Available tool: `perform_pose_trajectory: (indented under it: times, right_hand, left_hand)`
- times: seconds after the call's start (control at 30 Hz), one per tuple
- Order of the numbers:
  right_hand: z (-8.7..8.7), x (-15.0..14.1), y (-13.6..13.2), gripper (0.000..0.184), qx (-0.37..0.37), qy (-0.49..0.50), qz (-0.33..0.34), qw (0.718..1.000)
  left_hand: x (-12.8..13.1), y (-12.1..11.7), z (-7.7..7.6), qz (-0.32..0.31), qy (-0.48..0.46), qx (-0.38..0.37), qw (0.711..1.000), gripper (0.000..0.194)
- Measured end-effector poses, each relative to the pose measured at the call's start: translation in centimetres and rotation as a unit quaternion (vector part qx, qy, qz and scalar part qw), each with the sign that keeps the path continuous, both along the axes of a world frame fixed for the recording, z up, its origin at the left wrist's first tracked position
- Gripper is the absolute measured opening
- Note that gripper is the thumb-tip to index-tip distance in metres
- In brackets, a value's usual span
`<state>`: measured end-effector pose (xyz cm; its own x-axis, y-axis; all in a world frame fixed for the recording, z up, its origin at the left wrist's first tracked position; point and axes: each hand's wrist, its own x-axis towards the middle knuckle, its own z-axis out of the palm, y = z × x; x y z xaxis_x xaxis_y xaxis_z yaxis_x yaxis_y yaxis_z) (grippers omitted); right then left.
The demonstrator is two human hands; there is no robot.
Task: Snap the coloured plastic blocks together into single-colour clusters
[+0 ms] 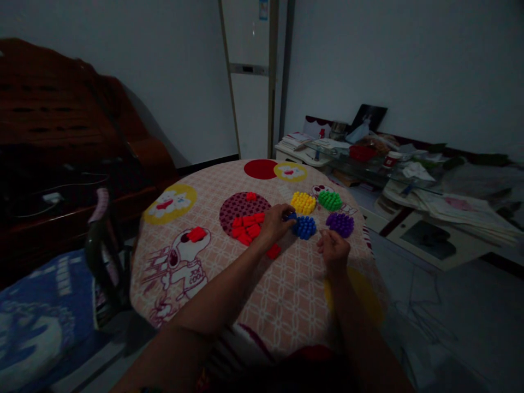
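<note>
My left hand (277,222) reaches over the table, its thumb and fingers closed on a small blue piece (291,216) at the left edge of a blue cluster of knobbed pieces (306,227). My right hand (333,250) is just right of that cluster, fingers curled together; whether anything is between them I cannot make out. Beyond its fingertips lies a purple cluster (340,225). A yellow cluster (303,202) and a green cluster (329,200) sit farther back. Left of my left hand is a loose group of red blocks (247,226), with a red block (273,251) under my forearm.
Single red blocks lie apart on the patterned tablecloth (295,284): one red block (197,234) at left, a small red piece (251,196) at back. A cluttered glass-topped cabinet (368,169) stands right, a wooden bench (61,109) left, and a chair (102,245) nearer.
</note>
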<state>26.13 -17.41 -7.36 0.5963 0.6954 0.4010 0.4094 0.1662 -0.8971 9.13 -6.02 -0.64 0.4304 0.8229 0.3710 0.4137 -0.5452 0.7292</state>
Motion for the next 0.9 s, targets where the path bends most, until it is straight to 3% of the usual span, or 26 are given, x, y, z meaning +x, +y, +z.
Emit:
perform_pose_trajectory:
  times: [0.17, 0.47, 0.7, 0.9]
  right_hand:
    - [-0.3, 0.1, 0.2, 0.04, 0.004, -0.04, 0.016, 0.999]
    - [-0.7, 0.4, 0.3, 0.042, -0.02, -0.057, 0.012, 0.998]
    - [-0.8, 0.8, 0.9, 0.041, -0.063, -0.025, 0.006, 0.998]
    - [-1.4, 1.1, 1.1, 0.049, -0.083, 0.002, 0.054, 0.995]
  left_hand:
    - [1.7, -2.7, 0.0, -0.057, -0.042, -0.006, 0.997, 0.028]
    - [4.1, -4.8, -2.1, -0.087, 0.042, 0.056, 0.994, 0.027]
    - [2.4, -3.4, -2.5, -0.074, 0.053, 0.054, 0.994, 0.045]
    - [1.3, -1.7, -3.4, -0.032, 0.035, 0.04, 0.998, 0.064]
